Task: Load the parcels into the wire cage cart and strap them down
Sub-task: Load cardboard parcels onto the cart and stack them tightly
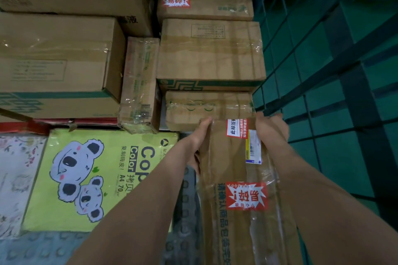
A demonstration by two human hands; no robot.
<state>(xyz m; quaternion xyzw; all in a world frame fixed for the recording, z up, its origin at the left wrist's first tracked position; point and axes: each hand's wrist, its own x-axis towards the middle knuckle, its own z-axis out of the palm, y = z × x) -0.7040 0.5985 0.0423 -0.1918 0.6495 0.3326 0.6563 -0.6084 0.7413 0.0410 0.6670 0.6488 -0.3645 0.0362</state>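
Green cage mesh [305,66] flanks 1 taped parcel [232,170], held between left hand [199,137] and right hand [272,128], fingers [205,122] curled round it

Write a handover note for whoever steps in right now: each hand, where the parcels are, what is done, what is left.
Left hand grips the long box by its left edge; right hand holds its far right corner, beside the cage wall.
Done: several boxes stacked in the cart, a yellow paper pack at left.
Left: set this box down, load any others, strap. No strap in view.
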